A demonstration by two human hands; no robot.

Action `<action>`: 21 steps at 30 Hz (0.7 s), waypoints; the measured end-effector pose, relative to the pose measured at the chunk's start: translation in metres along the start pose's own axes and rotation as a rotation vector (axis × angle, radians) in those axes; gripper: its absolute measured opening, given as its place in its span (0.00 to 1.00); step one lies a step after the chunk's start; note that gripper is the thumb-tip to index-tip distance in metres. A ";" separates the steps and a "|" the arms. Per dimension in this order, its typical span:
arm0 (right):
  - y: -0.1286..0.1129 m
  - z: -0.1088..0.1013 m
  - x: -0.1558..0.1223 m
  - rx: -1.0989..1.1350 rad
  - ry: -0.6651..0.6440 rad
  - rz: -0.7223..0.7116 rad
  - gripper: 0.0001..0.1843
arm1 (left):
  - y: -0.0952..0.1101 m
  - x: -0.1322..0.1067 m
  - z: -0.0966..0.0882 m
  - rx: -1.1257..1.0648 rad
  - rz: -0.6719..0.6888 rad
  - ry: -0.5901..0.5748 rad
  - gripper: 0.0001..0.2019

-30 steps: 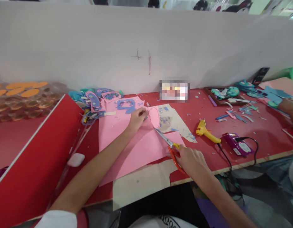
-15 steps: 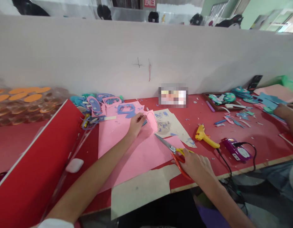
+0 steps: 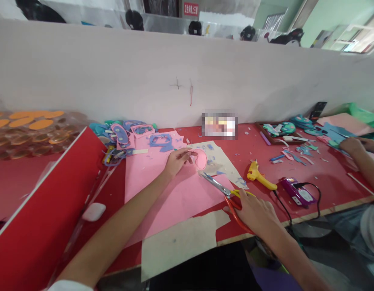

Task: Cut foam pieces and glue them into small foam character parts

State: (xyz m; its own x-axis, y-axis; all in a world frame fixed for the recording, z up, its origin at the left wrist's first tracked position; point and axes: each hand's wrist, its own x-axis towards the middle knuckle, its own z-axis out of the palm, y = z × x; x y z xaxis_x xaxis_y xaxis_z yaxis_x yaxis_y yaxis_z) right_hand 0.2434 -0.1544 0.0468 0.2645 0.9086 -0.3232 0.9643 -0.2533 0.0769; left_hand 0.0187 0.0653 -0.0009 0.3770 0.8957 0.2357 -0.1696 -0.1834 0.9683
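Note:
Between the fingers of my left hand [image 3: 178,161] is a small pink cutout [image 3: 200,159] with a rounded edge and a dark outline. My right hand [image 3: 258,208] grips a pair of scissors [image 3: 216,183] with one yellow and one red handle. Their blades point up and to the left, and the tips lie just below the cutout. Whether the tips touch it I cannot tell. Under both hands spreads a large pink sheet [image 3: 156,194]. A beige sheet with blue scraps [image 3: 215,151] lies just behind the cutout.
On the right are a yellow glue gun [image 3: 259,176] and a purple device with a cord [image 3: 297,192]. Another person's hands [image 3: 353,147] work at the far right. A red board [image 3: 53,202] leans at left, near a white case [image 3: 94,211]. Foam cutouts [image 3: 120,133] pile up behind.
My left hand has turned the pink cutout, which now sits slightly further right. The scissors have shifted a little right and down, away from its edge. The other person's hands have moved further into view.

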 end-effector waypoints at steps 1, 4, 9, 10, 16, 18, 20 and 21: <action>-0.001 -0.002 0.001 -0.007 -0.006 -0.005 0.36 | -0.001 0.000 0.000 -0.003 -0.005 0.003 0.19; -0.005 -0.006 0.002 -0.012 -0.005 -0.011 0.36 | -0.002 0.000 0.000 -0.023 -0.015 -0.013 0.20; -0.010 -0.011 0.005 -0.013 0.011 -0.016 0.35 | -0.005 0.000 0.000 -0.057 -0.009 -0.062 0.23; -0.011 -0.011 0.005 -0.016 0.015 -0.021 0.35 | -0.005 0.000 0.000 -0.057 -0.005 -0.066 0.23; -0.019 -0.013 0.008 -0.016 0.013 -0.012 0.33 | -0.005 0.000 0.000 -0.069 -0.003 -0.085 0.23; -0.023 -0.015 0.009 0.003 0.010 -0.005 0.33 | -0.004 -0.001 0.000 -0.083 -0.001 -0.090 0.23; -0.027 -0.017 0.010 0.030 -0.005 0.000 0.34 | -0.002 -0.002 0.001 -0.097 -0.002 -0.088 0.23; -0.029 -0.018 0.011 0.041 -0.013 0.005 0.34 | -0.001 -0.002 0.001 -0.100 -0.004 -0.086 0.23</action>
State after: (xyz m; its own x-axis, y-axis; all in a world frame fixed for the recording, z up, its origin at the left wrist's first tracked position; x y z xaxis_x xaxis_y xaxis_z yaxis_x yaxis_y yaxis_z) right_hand 0.2187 -0.1310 0.0578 0.2688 0.9029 -0.3354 0.9616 -0.2715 0.0397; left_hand 0.0189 0.0634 -0.0025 0.4538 0.8577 0.2418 -0.2558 -0.1345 0.9573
